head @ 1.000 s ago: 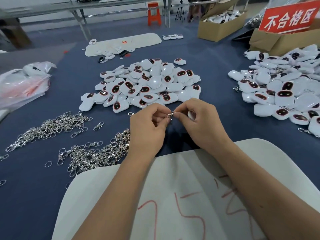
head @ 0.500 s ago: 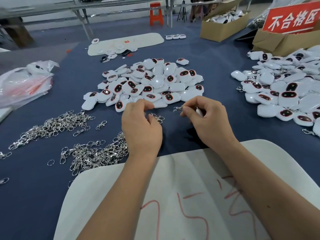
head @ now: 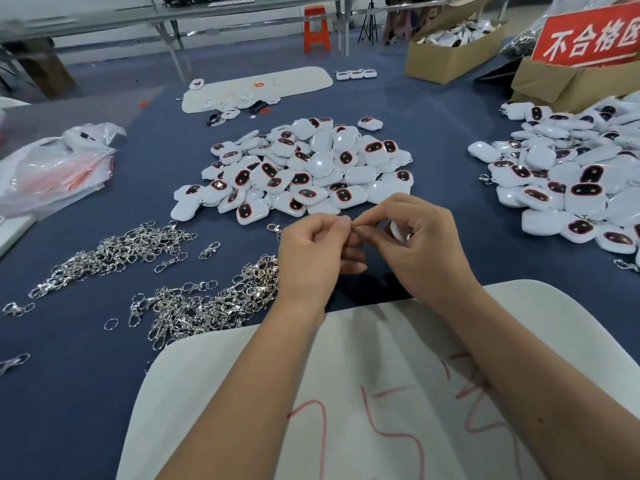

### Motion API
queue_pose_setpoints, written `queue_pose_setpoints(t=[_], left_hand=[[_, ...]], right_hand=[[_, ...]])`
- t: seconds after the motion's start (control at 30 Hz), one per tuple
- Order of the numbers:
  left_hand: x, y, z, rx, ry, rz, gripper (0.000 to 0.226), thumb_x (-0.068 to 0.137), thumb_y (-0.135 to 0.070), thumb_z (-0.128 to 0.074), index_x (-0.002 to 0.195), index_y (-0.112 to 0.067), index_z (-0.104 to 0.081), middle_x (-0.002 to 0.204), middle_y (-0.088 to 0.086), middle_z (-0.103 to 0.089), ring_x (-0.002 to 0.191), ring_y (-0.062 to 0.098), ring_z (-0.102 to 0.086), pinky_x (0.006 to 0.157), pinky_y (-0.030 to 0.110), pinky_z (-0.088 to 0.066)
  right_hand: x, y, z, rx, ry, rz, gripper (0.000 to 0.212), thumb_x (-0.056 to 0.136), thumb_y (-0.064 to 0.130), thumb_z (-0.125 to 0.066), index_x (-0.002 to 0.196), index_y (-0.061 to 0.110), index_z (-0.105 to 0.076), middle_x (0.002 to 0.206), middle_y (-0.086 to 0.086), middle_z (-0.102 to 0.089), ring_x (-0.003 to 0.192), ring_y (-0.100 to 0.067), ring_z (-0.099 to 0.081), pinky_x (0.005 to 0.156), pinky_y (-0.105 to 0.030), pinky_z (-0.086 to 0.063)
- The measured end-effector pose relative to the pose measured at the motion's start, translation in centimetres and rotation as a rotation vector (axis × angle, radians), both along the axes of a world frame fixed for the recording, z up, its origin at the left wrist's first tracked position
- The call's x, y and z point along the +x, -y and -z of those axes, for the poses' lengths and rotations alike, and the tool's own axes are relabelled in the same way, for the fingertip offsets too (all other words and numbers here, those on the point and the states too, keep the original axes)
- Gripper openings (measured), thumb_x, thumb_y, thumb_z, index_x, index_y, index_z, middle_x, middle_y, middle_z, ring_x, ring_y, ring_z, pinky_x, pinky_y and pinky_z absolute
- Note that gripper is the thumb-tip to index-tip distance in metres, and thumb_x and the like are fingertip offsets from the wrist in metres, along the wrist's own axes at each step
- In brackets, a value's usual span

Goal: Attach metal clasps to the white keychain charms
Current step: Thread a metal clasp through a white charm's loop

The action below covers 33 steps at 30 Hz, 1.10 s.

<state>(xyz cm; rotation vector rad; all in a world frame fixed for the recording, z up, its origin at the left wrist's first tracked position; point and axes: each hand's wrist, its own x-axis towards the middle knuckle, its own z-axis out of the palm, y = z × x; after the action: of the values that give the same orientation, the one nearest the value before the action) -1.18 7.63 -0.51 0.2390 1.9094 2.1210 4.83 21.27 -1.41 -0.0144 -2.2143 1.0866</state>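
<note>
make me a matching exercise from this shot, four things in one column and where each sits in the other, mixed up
Things:
1. red sign
2. clear plastic bag
3. orange stool
4. pile of metal clasps

Places:
A. far background, on the floor under a table
B. far left of the blue table
C. just left of the left hand
D. top right, on a cardboard box

Pairs: 1-D, 2-B, 3-A, 4-C

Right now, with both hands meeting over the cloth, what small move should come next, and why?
Probably work the clasp onto the charm. The left hand and right hand pinch the small metal piece between their fingertips, and the right hand also cups the charm, so the two parts look lined up. Whether the ring is already through cannot be told.
</note>
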Motion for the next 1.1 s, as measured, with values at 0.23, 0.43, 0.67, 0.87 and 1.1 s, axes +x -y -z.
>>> queue_pose_setpoints(t=[0.23,0.43,0.67,0.87,1.1], left_hand=[[-0.37,0.05,0.5,0.051,-0.135,-0.171,0.008,0.093,-0.004,-0.071,0.089,-0.007,-0.077,0.066,-0.001,-0.071,0.058,0.008,-0.065,0.06,0.018,-0.053],[-0.08,0.19,0.69,-0.126,-0.323,-0.244,0.021,0.08,0.0,-0.081,0.085,-0.017,-0.07,0.072,-0.001,-0.075,0.062,0.011,-0.072,0.063,0.021,-0.057],[0.44,-0.06,0.67,-0.261,-0.44,-0.177,0.027,0.079,0.003,-0.08,0.087,-0.016,-0.062,0.077,-0.005,-0.075,0.071,-0.002,-0.071,0.064,0.012,-0.053],[0.44,0.14,0.54,-0.225,-0.435,-0.181,0.026,0.079,0.001,-0.082,0.085,-0.012,-0.061,0.073,-0.003,-0.076,0.067,0.001,-0.072,0.061,0.012,-0.053],[0.25,-0.04,0.66,-0.274,-0.475,-0.169,0.018,0.079,-0.01,-0.085,0.078,-0.013,-0.068,0.067,-0.004,-0.066,0.059,0.009,-0.063,0.06,0.021,-0.054]], right_hand=[[-0.01,0.12,-0.22,0.033,0.027,0.029,0.007,0.087,0.007,-0.083,0.086,0.013,-0.081,0.079,0.011,-0.067,0.072,-0.001,-0.058,0.069,-0.009,-0.037],[-0.18,0.06,-0.02,-0.088,0.057,0.053,0.008,0.094,0.011,-0.075,0.099,0.016,-0.08,0.09,0.01,-0.075,0.087,-0.004,-0.067,0.078,-0.011,-0.043],[-0.4,-0.17,0.19,0.002,0.053,0.013,0.01,0.09,0.005,-0.078,0.092,0.015,-0.082,0.084,0.003,-0.074,0.08,-0.017,-0.067,0.075,-0.032,-0.053],[-0.34,-0.25,0.25,0.016,0.079,0.001,0.01,0.093,0.009,-0.076,0.087,0.016,-0.077,0.081,0.013,-0.071,0.074,-0.008,-0.062,0.069,-0.019,-0.044],[-0.46,-0.76,0.27,-0.215,0.196,-0.117,0.011,0.096,0.019,-0.074,0.086,0.022,-0.071,0.07,-0.007,-0.065,0.058,-0.017,-0.044,0.057,-0.029,-0.039]])
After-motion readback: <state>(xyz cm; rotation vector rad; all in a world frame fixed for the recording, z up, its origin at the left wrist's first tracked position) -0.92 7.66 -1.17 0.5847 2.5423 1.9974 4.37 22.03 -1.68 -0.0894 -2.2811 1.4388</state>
